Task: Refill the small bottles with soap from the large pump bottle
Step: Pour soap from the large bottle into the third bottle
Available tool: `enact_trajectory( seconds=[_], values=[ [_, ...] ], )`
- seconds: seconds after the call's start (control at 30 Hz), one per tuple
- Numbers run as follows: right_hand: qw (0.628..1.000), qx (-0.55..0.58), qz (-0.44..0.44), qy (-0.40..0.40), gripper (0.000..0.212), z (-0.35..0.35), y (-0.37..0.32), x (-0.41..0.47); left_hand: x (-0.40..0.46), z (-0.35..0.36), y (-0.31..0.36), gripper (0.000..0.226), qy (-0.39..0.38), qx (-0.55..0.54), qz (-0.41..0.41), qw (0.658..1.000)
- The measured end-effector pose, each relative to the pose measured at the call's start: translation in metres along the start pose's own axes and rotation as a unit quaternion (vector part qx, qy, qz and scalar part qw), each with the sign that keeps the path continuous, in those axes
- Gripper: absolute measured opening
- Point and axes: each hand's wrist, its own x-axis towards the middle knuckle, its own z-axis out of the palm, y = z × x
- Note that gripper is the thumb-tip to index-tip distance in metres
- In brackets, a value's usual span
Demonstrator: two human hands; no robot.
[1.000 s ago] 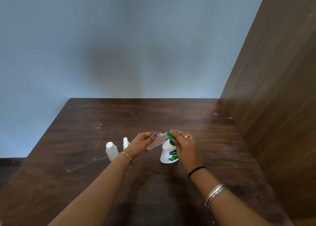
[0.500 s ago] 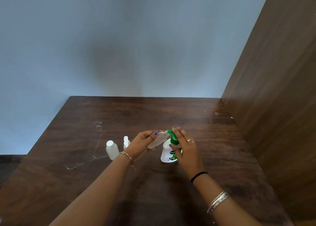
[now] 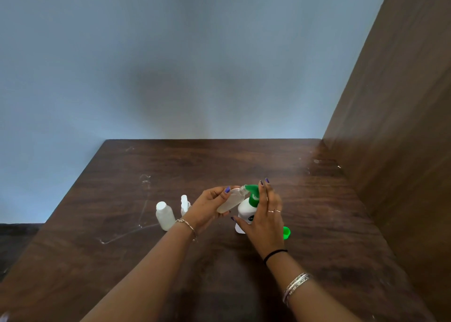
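At the near centre of the table (image 3: pixel 317 199), your left hand (image 3: pixel 210 209) grips a small bottle (image 3: pixel 230 202), thumb and fingers curled round its clear body. You hold it tilted, its open neck raised to the right and set against the green spout of the pump bottle (image 3: pixel 246 212). That white bottle stands upright on the wood, its label partly hidden behind your right hand (image 3: pixel 267 221). Your right fingers (image 3: pixel 263 194) run straight up along the pump head, the tips above its top, and the thumb reaches left across the bottle's lower front; the hand lies flat against the bottle, fingers extended rather than clamped. Whether it is pressing the pump down cannot be told. A green cap (image 3: pixel 286 232) lies on the table just right of your right wrist, close to the pump bottle's base. Left of your left wrist stand two more small bottles: a capped bottle (image 3: pixel 164 215) with a white lid, upright, and beside it to the right a spray bottle (image 3: pixel 184 204), partly hidden by your hand. Pale scratches mark the dark tabletop to the far left of them. A blue-grey wall (image 3: pixel 170 65) rises behind the table's far edge, and a brown wooden panel (image 3: pixel 402 126) closes the right side.
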Motion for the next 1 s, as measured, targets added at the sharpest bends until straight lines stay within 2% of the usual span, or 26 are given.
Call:
enact_trajectory(
  seconds=[0.2,0.3,0.5,0.8,0.93,1.0],
  values=[
    [0.999,-0.001,0.041,0.022,0.097,0.019,-0.001,-0.003,0.002,-0.002,-0.004,0.026,0.006,-0.009,0.011,1.0],
    [0.998,0.01,0.055,0.029,0.094,0.025,-0.003,-0.003,0.003,-0.003,-0.004,0.024,0.013,-0.014,0.014,1.0],
    [0.997,0.031,0.061,0.043,0.107,0.027,-0.002,-0.002,0.005,0.0,-0.009,0.031,0.011,-0.035,0.003,0.999],
    [0.995,0.085,0.039,0.023,0.088,0.017,-0.003,0.024,0.003,-0.002,0.003,0.029,0.038,-0.037,0.005,0.999],
    [0.996,0.083,0.018,0.001,0.105,0.003,-0.007,0.043,0.001,-0.001,0.019,0.033,0.039,-0.045,0.029,0.998],
    [0.998,0.064,0.012,-0.011,0.107,-0.003,-0.006,0.05,0.002,-0.001,0.023,0.039,0.04,-0.042,0.037,0.998]
  ],
)
